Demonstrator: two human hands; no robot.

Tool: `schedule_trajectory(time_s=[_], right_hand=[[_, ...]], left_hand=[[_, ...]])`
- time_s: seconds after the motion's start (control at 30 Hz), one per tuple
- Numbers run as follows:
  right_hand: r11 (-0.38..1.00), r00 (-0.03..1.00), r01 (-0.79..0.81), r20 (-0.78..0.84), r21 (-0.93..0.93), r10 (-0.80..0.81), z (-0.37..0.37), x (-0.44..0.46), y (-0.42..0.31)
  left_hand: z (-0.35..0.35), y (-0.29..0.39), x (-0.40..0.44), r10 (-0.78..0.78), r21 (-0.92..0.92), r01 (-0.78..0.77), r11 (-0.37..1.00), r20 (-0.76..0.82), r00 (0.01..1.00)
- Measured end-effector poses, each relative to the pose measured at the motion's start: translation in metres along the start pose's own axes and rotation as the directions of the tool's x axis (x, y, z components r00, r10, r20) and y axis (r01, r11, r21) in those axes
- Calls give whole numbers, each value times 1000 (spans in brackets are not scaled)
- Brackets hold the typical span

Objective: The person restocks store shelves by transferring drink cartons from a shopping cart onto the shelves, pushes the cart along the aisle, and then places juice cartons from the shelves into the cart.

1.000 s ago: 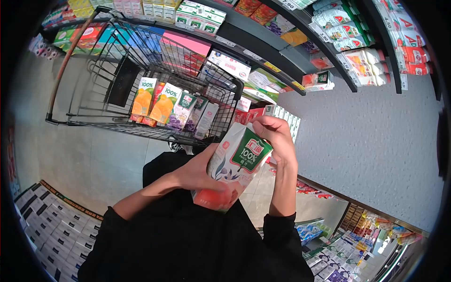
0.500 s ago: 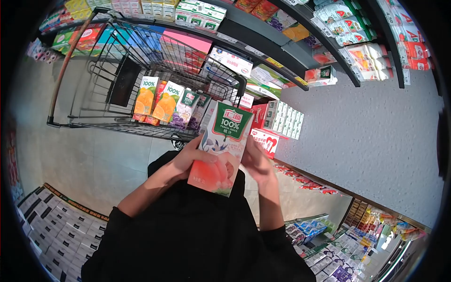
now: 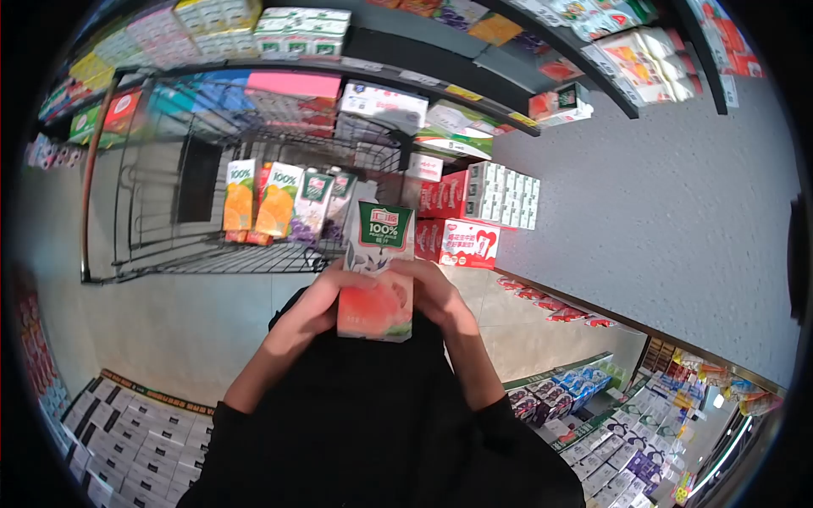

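Note:
A peach juice carton, with a green label and "100%" on it, is held upright in front of my chest. My left hand grips its left side, thumb across the front. On the other side my right hand wraps the edge, its thumb also laid on the front. Just beyond is a black wire shopping cart. Two orange juice cartons stand in it beside two grape juice cartons, with red packs partly hidden behind and below them.
Shelves of boxed drinks run along the back. Stacked milk boxes and a red-and-white box stand right of the cart. A grey wall panel fills the right side. White cartons are stacked at lower left.
The peach carton has turned from tilted to nearly upright and shifted slightly left. My right hand has closed in on its side, its thumb now on the front. The view has rotated somewhat.

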State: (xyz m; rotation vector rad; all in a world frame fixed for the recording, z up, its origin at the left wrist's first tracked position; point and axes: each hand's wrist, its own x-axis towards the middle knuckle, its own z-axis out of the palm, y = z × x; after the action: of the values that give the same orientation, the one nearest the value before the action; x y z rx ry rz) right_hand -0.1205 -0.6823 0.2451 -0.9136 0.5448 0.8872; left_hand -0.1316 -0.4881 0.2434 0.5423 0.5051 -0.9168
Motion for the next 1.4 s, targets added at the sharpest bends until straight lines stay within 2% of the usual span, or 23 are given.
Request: schedule_trajectory(time_s=[0.23,0.33,0.37,0.43,0.47,0.5,0.57,0.63,0.7,0.73,0.77,0.83,0.87,0.97,1.0,1.03,1.1,1.13,1.17,1.23,1.3,1.33,1.4], right_hand=[[928,947,320,55,-190,-315,-31,-8,-80],[764,829,549,101,-339,-551,-69,-2,-120],[734,834,532,111,-422,-541,-87,-2,-135],[684,814,534,82,-497,-575,-113,-5,-166],[501,709,570,83,-651,-700,-123,-6,-182],[523,704,552,28,-649,-709,-134,-4,-196],[461,624,635,60,-620,-779,-165,10,-228],[418,541,696,44,-584,-840,-190,23,-250],[404,518,679,11,-612,-855,-207,31,-274],[301,492,557,16,-774,-870,-217,34,-287],[301,484,566,13,-768,-875,-227,33,-290],[405,456,669,-86,-624,-886,-242,26,-294],[474,539,566,-132,-675,-832,-256,23,-300],[549,550,559,-217,-622,-806,-280,17,-325],[431,477,454,-196,-780,-857,-303,35,-331],[437,478,454,-202,-776,-855,-318,48,-341],[324,368,745,-46,-584,-929,-338,70,-357],[355,358,732,-116,-581,-927,-329,69,-367],[363,364,730,-120,-579,-923,-320,61,-377],[537,597,430,-218,-725,-772,-306,51,-391],[538,568,446,-239,-715,-788,-311,60,-386],[544,570,445,-243,-712,-785,-312,62,-386],[558,572,430,-264,-709,-776,-310,64,-386]], left_hand=[[58,21,61,255,381,-204,902,-87,963],[102,49,105,279,522,-307,796,134,951],[115,55,126,331,636,-371,677,187,925],[155,73,154,347,809,-301,506,128,929],[167,77,175,401,875,-318,366,160,902],[184,82,193,462,880,-418,227,281,841],[206,93,234,479,867,-450,213,308,822],[220,106,276,527,822,-567,54,459,715],[218,119,327,560,800,-599,35,481,675],[226,126,338,581,831,-554,-46,474,662],[234,132,348,602,854,-505,-126,470,646],[236,140,378,624,842,-535,-69,455,636],[234,144,394,650,824,-567,2,430,627],[233,151,426,726,873,-487,-18,346,594],[233,156,435,651,880,-471,65,320,688],[232,160,445,646,882,-467,64,319,693],[223,164,464,575,948,-316,28,244,781],[214,164,476,591,946,-324,24,248,768],[212,161,481,588,948,-317,28,241,772],[214,154,488,618,887,-447,116,288,731],[217,155,487,550,874,-405,268,206,809],[221,158,485,496,914,-310,262,148,856],[231,153,480,505,920,-339,196,202,839]])
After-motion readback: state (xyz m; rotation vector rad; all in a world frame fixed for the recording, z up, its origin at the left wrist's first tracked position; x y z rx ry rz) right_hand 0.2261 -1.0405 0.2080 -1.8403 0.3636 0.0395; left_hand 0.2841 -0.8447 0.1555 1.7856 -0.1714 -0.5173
